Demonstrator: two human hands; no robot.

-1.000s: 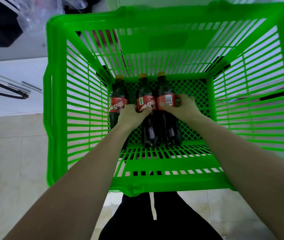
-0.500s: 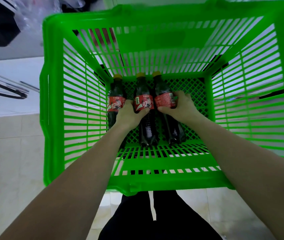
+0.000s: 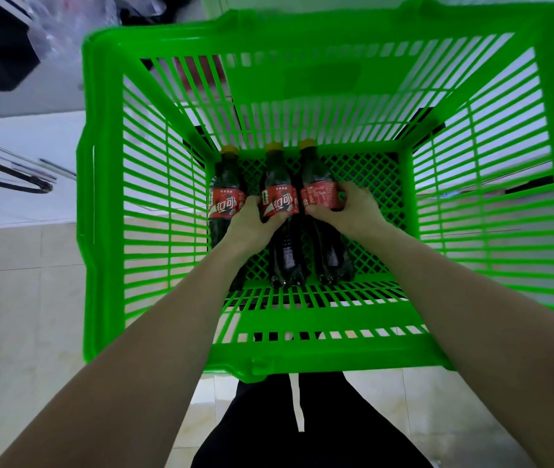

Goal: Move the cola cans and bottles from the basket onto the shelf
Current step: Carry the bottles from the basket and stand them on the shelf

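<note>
Risk: left hand grips middle bottle, right hand grips 3-o'clock bottle, all low in basket; packed-tight lift could snag and topple 9-o'clock bottle.

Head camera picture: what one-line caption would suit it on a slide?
Two hands, left and right, grip cola bottles lying in a green basket.
</note>
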